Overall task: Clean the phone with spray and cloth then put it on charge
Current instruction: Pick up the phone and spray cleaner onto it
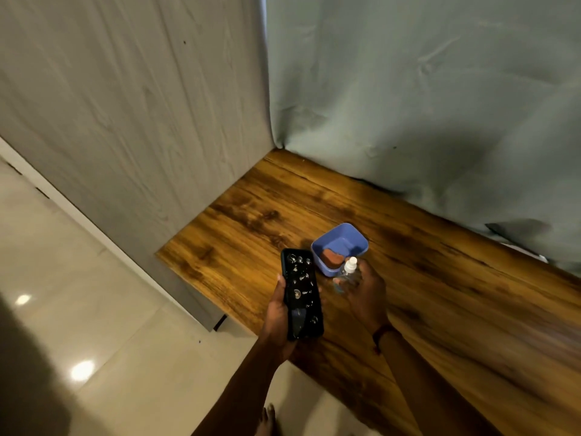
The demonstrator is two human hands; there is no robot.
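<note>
Drapes (408, 89): grey, creased cloth hanging behind and to the left of the tray, meeting in a corner beyond it.
Floor (110, 309): pale glossy tiles with two bright light spots, well left of the tray and below table level.
Table (440, 294): dark-grained wood; the tray stands on it near its front left part.
Tray (339, 239): small, blue, rounded-square, open on top; this is the landmark for every other line.
Phone (301, 294): black, screen up, dotted with pale wet-looking blotches; just left of the tray, its far end level with the tray's left corner, held above the table's near edge.
Left hand (278, 313): cradles the phone from below and from its left side, fingers wrapped along the edge; left of the tray and nearer the camera.
Right hand (367, 294): fingers curled round the bottle, just in front of the tray.
Bottle (349, 269): small, clear, white cap, tilted a little; at the tray's near edge. I cannot tell whether its base touches the table.
Cloth (332, 257): reddish-brown, folded, lying inside the tray toward its near side.
Band (382, 336): dark red, on the right wrist, in front of the tray.
</note>
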